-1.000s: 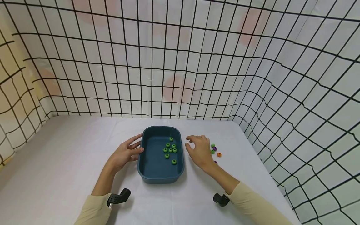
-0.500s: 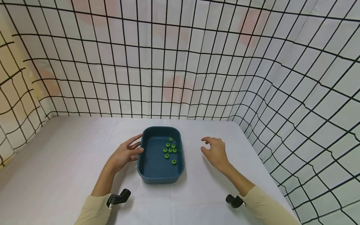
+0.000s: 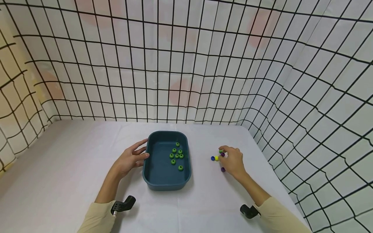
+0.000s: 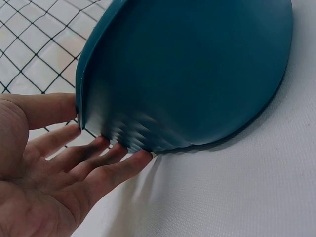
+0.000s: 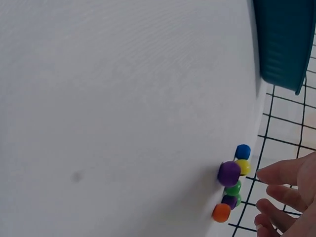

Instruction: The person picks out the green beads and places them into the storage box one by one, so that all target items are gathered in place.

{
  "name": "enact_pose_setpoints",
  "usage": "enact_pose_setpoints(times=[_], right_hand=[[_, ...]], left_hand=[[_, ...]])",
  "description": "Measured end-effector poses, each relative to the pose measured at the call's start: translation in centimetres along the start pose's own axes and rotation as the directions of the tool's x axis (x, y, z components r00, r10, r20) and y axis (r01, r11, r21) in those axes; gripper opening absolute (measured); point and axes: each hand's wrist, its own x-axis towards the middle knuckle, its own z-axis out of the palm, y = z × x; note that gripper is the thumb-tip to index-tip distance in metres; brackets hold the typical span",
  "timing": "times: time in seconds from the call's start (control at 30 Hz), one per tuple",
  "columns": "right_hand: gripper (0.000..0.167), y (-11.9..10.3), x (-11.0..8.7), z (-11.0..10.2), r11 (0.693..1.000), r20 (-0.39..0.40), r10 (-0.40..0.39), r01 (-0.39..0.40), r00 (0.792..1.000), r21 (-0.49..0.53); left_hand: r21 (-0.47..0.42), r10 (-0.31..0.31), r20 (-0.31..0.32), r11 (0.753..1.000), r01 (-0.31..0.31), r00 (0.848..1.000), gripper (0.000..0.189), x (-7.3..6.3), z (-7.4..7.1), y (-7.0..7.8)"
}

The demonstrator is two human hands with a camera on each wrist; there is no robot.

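Observation:
My left hand [image 3: 127, 159] rests against the left side of a dark blue-green tray [image 3: 155, 171], with its fingers touching the outer wall [image 4: 187, 94] in the left wrist view. Inside the tray lie several green beads [image 3: 176, 156]. My right hand [image 3: 233, 160] hovers over a small cluster of loose beads on the cloth, its thumb and fingers apart. Blue [image 3: 213, 158], yellow [image 3: 216, 158], green [image 3: 220, 151] and purple [image 3: 222, 169] beads show beside it. An orange bead [image 5: 221, 213] shows in the right wrist view, where no bead is between the fingertips.
A white cloth [image 3: 87, 155] covers the table. Black wire mesh [image 3: 175, 74] stands along the back and sides. A black wrist camera [image 3: 123, 204] sits on the left sleeve, and another wrist camera [image 3: 249, 211] on the right.
My right hand has moved right, away from the tray, and come down over the loose beads. Blue and yellow beads now show from under it. The left hand and tray stay put.

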Motion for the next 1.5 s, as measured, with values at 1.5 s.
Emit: enact_pose_setpoints(times=[1.5], right_hand=[[0.022,1.6,0.0,1.5,0.998,0.048,0.015,-0.012,0.999,-0.058]], left_hand=[[0.004,-0.018,-0.006,1.0,0.018,1.0,0.071,0.1,0.1,0.1]])
